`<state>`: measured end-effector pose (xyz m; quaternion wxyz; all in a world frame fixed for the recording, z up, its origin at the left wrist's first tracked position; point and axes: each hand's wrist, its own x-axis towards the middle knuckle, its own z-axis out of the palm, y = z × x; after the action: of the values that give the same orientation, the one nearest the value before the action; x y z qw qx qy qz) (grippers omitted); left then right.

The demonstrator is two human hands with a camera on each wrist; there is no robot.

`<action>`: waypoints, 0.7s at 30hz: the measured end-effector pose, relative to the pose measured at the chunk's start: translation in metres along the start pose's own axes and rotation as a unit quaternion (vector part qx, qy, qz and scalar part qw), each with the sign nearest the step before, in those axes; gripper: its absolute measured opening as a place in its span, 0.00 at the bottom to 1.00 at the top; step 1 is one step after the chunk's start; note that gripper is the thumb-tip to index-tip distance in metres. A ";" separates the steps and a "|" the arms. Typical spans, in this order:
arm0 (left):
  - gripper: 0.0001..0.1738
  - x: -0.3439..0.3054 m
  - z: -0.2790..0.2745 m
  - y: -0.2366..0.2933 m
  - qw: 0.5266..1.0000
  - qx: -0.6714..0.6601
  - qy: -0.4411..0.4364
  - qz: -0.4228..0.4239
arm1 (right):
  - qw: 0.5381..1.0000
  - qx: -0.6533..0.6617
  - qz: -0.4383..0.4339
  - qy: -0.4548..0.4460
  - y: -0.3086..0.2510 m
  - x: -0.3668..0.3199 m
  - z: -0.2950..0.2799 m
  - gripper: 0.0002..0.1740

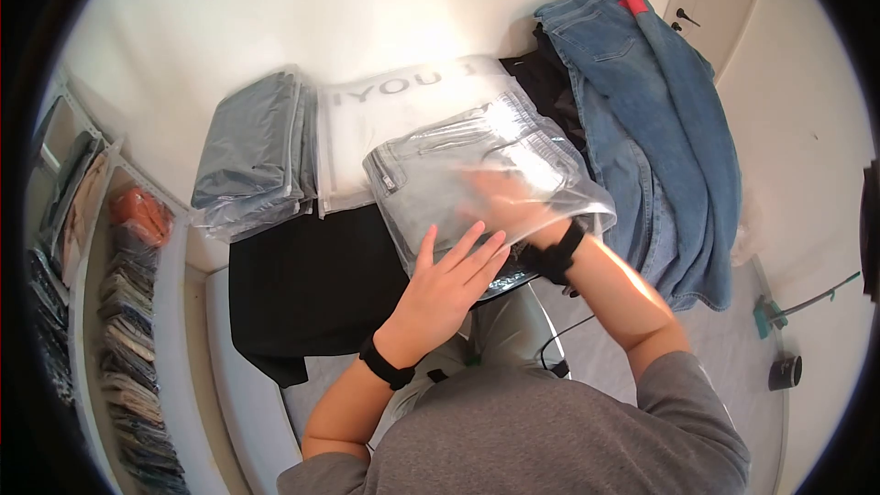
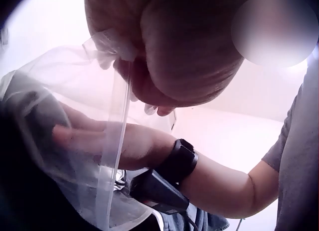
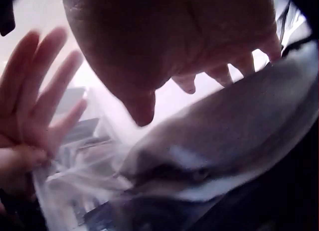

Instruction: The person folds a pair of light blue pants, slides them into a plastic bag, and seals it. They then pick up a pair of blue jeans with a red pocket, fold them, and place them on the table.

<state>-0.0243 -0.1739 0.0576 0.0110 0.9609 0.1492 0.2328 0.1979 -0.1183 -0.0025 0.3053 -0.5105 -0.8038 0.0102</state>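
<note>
A clear plastic bag lies over the near edge of the table with folded grey trousers inside. My left hand is at the bag's near edge, its four fingers straight and spread. In the left wrist view, the bag's plastic bunches at this hand, and the thumb holds the rim in the right wrist view. My right hand is inside the bag, seen blurred through the plastic. Its fingers reach out fairly straight over the grey cloth.
A stack of bagged dark garments stands at the table's left, beside a white lettered bag. Blue jeans drape on the right. Black cloth covers the table. Shelves with folded clothes stand far left.
</note>
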 end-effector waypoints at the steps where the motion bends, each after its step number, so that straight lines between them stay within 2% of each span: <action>1: 0.31 -0.003 0.002 -0.001 1.000 -0.002 -0.006 -0.005 | 0.996 -0.065 0.015 -0.055 -0.021 -0.005 0.015 0.35; 2: 0.31 -0.005 0.003 -0.001 1.000 0.001 -0.009 -0.006 | 0.985 -0.129 0.030 -0.109 -0.039 -0.006 0.024 0.40; 3: 0.31 -0.008 0.004 -0.001 1.000 -0.021 -0.013 -0.002 | 0.986 -0.125 0.029 -0.108 -0.047 0.001 0.026 0.40; 5: 0.30 -0.015 0.010 0.002 0.998 -0.065 -0.012 0.006 | 0.980 -0.060 0.134 -0.137 -0.059 0.010 0.029 0.42; 8: 0.29 -0.026 0.022 0.006 0.995 -0.090 -0.028 0.017 | 0.976 -0.092 0.111 -0.162 -0.041 0.026 0.046 0.42; 15: 0.30 -0.028 0.027 0.009 0.997 -0.073 -0.023 0.005 | 0.980 -0.045 0.108 -0.163 -0.024 0.061 0.047 0.47; 19: 0.32 -0.036 0.032 0.011 0.998 -0.054 0.036 -0.017 | 0.993 -0.018 0.069 -0.090 -0.027 0.037 0.044 0.48; 20: 0.32 -0.039 0.034 0.013 0.995 -0.031 0.060 -0.074 | 0.978 -0.119 0.163 -0.059 -0.030 0.029 0.046 0.46; 21: 0.33 -0.041 0.036 0.015 0.988 -0.010 0.083 -0.132 | 0.942 -0.217 0.253 -0.027 -0.030 0.024 0.047 0.43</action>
<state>-0.0388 -0.1981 0.0083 0.0385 0.9100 0.2724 0.3102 0.1431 -0.0987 -0.0193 0.1527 -0.7506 -0.6386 -0.0741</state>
